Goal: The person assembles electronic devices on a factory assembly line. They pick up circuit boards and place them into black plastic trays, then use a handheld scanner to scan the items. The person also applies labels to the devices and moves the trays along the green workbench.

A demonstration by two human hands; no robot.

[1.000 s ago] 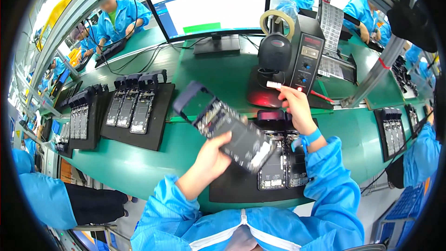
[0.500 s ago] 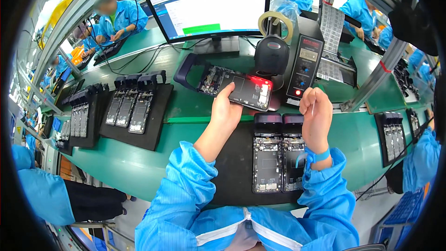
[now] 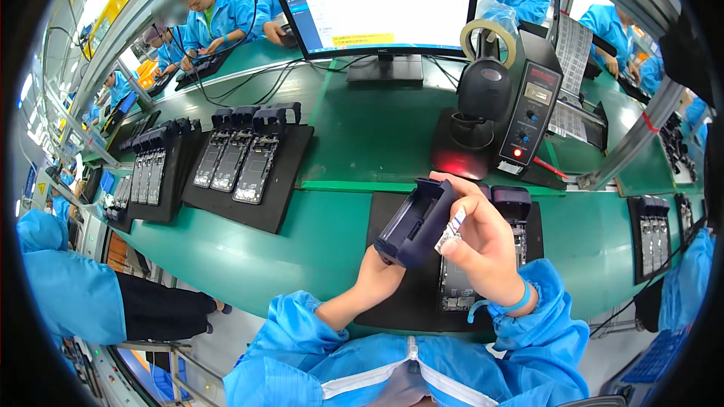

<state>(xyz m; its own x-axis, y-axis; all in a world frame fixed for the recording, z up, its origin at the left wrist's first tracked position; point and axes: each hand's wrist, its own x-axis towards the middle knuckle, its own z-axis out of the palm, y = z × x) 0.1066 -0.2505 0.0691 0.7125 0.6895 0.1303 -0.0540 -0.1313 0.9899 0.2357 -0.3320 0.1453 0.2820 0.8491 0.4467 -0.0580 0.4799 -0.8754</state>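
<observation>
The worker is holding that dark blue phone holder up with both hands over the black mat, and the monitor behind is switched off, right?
Not quite: the monitor is on, showing a bright white page, as the head view shows. The rest holds: left hand and right hand hold the dark blue holder over the black mat.

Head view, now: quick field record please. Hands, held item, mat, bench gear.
left hand: grips the dark holder from below, lifted off the bench
right hand: at the holder's side, fingers pinching a small white label
black mat: under both hands, an open phone body on it
left tray: three phone bodies in holders
bench gear: monitor, tape roll, black control box
</observation>
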